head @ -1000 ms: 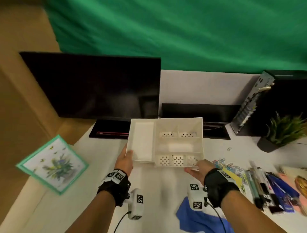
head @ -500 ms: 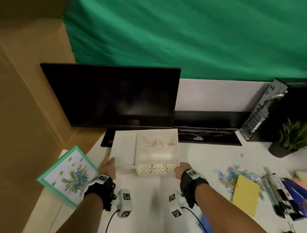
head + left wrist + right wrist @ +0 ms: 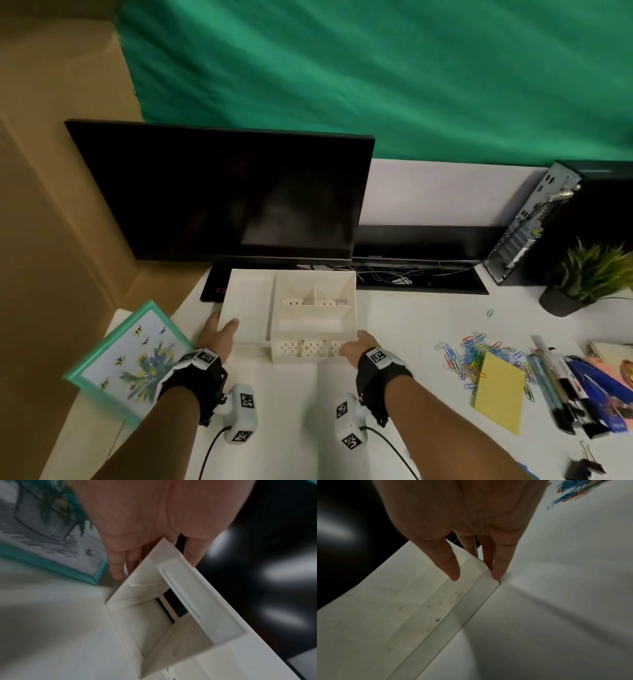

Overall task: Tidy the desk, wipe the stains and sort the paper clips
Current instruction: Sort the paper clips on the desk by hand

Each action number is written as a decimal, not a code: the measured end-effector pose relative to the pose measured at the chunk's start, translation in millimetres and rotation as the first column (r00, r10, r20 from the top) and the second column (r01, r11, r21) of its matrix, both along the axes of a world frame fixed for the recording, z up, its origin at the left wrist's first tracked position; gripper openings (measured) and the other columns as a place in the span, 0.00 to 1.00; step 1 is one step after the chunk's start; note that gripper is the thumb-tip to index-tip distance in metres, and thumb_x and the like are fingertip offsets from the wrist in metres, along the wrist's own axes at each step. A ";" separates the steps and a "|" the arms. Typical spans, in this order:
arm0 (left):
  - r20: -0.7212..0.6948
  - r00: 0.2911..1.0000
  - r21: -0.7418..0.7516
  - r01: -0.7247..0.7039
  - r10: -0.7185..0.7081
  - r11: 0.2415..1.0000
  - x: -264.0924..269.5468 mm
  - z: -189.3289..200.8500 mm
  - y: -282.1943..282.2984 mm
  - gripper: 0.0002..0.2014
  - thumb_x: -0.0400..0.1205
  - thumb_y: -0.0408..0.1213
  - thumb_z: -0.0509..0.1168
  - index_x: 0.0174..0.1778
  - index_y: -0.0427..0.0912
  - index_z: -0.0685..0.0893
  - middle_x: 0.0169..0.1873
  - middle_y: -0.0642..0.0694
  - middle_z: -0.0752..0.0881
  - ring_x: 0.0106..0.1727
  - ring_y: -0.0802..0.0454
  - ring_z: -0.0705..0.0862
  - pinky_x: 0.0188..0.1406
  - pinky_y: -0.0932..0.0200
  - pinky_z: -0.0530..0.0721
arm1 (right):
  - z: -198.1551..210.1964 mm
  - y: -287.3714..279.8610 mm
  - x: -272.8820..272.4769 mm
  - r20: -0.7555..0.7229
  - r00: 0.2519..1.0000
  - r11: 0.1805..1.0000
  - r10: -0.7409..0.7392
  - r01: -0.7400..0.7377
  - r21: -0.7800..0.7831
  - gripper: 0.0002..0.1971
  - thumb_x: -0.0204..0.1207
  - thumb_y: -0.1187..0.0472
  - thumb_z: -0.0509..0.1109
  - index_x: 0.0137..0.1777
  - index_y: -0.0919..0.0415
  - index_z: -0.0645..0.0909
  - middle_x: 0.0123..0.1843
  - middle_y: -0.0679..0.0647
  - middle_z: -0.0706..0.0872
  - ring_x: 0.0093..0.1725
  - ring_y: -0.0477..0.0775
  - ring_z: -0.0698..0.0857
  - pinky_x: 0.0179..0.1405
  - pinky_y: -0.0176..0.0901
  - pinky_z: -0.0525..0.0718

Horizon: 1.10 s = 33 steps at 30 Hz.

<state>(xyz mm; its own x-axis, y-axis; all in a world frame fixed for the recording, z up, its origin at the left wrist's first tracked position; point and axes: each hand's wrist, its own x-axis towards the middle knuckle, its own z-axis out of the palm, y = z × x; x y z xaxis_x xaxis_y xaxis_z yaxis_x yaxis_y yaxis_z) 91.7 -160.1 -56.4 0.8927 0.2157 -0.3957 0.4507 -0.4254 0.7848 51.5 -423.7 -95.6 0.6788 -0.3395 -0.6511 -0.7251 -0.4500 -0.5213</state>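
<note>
Green cloth is hung behind a white desk [image 3: 404, 335], with a dark monitor [image 3: 219, 195] stood at 11 o'clock and a black tower [image 3: 527, 226] and potted plant [image 3: 589, 277] at 2 o'clock. A white organizer [image 3: 291, 315] is seen at the centre of the desk, just before the monitor's base, with one long compartment on its left and smaller ones on its right. It is held at both near corners. The left hand [image 3: 219, 334] is set on the near left corner, thumb laid over the rim and fingers [image 3: 118, 566] run down the outer wall in the left wrist view; the grasp is a clasp of the organizer. The right hand [image 3: 356, 346] is set on the near right corner, thumb placed over the rim and fingers [image 3: 498, 563] stretched down the outer side in the right wrist view, so the organizer is clasped there too. A teal-framed picture [image 3: 133, 359] is lain at 9 o'clock, overhanging the desk edge, close beside the left hand. Coloured paper clips [image 3: 469, 353] are heaped at 3 o'clock, well apart from the organizer, partly covered by a yellow pad [image 3: 500, 394]; pens [image 3: 555, 383] are lain beyond it.
</note>
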 end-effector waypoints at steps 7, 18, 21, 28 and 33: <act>0.020 0.995 0.462 0.081 -0.102 0.883 0.7 48.4 -37.7 0.33 0.79 0.49 0.65 0.79 0.50 0.62 0.75 0.36 0.65 0.74 0.33 0.63 0.72 0.42 0.67 | 17.0 -31.1 -1.1 -0.023 0.997 0.982 0.079 -0.082 -0.167 0.31 0.78 0.58 0.62 0.80 0.60 0.58 0.78 0.61 0.69 0.74 0.64 0.72 0.72 0.50 0.72; 0.034 0.843 0.362 0.490 -0.536 0.793 -23.2 65.8 -200.6 0.07 0.82 0.43 0.62 0.52 0.48 0.82 0.54 0.43 0.85 0.56 0.44 0.81 0.56 0.58 0.77 | 41.5 -222.4 -41.5 -0.102 0.989 0.955 0.108 -0.132 -0.267 0.28 0.76 0.51 0.66 0.75 0.61 0.70 0.75 0.61 0.74 0.71 0.64 0.76 0.63 0.45 0.75; 0.010 0.803 0.288 0.569 -0.596 0.771 -33.6 61.3 -260.8 0.07 0.82 0.42 0.63 0.51 0.48 0.83 0.53 0.42 0.85 0.54 0.43 0.83 0.58 0.56 0.79 | 47.4 -291.9 -58.7 -0.103 0.994 0.961 0.023 -0.051 -0.270 0.24 0.76 0.52 0.66 0.69 0.63 0.77 0.70 0.62 0.79 0.67 0.64 0.79 0.60 0.45 0.77; 0.016 0.729 0.128 0.677 -0.684 0.725 -54.4 57.9 -395.8 0.03 0.80 0.40 0.62 0.45 0.51 0.81 0.42 0.47 0.84 0.40 0.50 0.84 0.52 0.53 0.84 | 61.7 -440.9 -90.1 0.029 0.928 0.920 -0.373 0.373 -0.118 0.35 0.73 0.55 0.76 0.76 0.69 0.67 0.68 0.66 0.79 0.58 0.65 0.82 0.57 0.50 0.81; 0.022 0.723 0.076 0.687 -0.690 0.722 -67.2 55.1 -450.9 0.06 0.81 0.39 0.64 0.39 0.55 0.80 0.40 0.45 0.84 0.39 0.48 0.83 0.47 0.55 0.84 | 67.8 -503.0 -89.4 0.182 0.792 0.807 -0.583 0.591 0.016 0.54 0.66 0.59 0.82 0.82 0.61 0.47 0.72 0.69 0.71 0.65 0.72 0.78 0.57 0.64 0.81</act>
<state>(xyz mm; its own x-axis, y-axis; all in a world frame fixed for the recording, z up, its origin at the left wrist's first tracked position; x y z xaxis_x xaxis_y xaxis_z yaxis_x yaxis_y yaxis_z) 24.6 -611.0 -1.3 0.8210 -0.4447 -0.3581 -0.0205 -0.6498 0.7598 -37.9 -926.8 -27.7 0.4386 -0.7313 -0.5223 -0.7583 0.0108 -0.6518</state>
